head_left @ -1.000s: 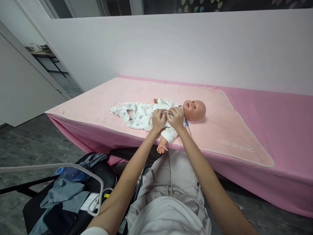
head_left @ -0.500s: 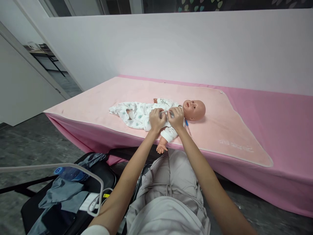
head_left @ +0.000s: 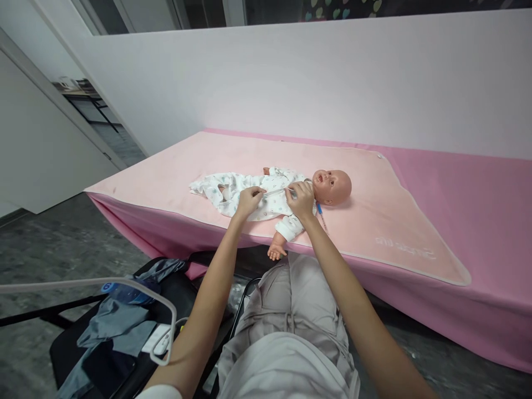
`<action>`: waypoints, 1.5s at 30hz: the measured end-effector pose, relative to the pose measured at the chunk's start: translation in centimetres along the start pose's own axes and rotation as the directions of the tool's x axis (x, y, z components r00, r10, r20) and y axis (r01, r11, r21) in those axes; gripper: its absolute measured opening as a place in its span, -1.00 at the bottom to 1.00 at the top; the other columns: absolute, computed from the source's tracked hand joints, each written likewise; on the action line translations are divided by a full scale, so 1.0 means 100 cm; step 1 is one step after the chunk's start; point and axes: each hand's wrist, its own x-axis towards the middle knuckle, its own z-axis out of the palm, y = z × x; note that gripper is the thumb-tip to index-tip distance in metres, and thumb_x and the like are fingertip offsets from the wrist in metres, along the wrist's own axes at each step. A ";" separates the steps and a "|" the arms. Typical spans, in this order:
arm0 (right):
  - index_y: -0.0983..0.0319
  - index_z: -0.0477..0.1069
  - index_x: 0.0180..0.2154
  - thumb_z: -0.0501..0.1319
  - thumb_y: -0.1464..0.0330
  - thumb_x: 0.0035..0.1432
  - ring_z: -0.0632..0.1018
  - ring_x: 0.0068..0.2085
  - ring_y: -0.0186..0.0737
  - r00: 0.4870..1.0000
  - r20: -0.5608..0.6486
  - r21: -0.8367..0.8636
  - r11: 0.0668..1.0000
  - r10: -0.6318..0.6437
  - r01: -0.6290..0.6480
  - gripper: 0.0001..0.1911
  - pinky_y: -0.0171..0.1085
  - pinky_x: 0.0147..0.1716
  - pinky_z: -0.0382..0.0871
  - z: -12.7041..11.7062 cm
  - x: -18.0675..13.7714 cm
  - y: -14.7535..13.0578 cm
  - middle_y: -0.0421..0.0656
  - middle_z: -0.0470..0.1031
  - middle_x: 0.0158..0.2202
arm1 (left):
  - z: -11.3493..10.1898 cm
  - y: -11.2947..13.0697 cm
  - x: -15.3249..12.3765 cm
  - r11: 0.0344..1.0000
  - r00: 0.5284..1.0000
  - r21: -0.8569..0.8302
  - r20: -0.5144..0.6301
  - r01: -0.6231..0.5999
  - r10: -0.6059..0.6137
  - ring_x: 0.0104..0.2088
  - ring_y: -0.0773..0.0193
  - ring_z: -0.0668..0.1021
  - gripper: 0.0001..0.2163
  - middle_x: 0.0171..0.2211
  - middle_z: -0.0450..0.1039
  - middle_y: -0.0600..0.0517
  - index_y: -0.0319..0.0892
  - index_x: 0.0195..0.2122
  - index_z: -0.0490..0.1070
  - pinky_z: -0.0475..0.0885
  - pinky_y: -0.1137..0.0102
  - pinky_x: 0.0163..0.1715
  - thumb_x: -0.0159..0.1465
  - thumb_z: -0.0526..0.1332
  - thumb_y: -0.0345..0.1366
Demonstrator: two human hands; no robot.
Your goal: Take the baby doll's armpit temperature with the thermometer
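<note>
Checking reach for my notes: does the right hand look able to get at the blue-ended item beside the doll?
Probably yes: the blue-ended item lies on the peach mat beside the right hand, nothing visibly covering it, though that hand seems to be pinching a thin white strip.

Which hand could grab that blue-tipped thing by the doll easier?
Probably the right hand: it's nearer the doll's head and the blue-tipped thing. The left hand is farther off. Both seem to pinch a pale strip.

A blue-capped bottle (head_left: pixel 129 295) and grey-blue cloth (head_left: pixel 118 328) lie on a black chair (head_left: pixel 183 291)
</note>
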 end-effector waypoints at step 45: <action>0.22 0.36 -0.46 0.12 0.36 0.15 0.39 -0.32 -0.18 0.999 -0.042 -0.010 1.000 0.001 -0.001 -0.84 -0.22 -0.23 0.15 0.002 0.000 0.000 -0.15 0.46 -0.44 | -0.001 -0.003 -0.018 0.997 0.997 0.028 -0.020 -0.075 0.075 -0.13 0.19 0.53 -0.79 -0.18 0.54 0.01 -0.15 -0.19 0.52 0.40 0.35 -0.06 0.15 0.22 -0.28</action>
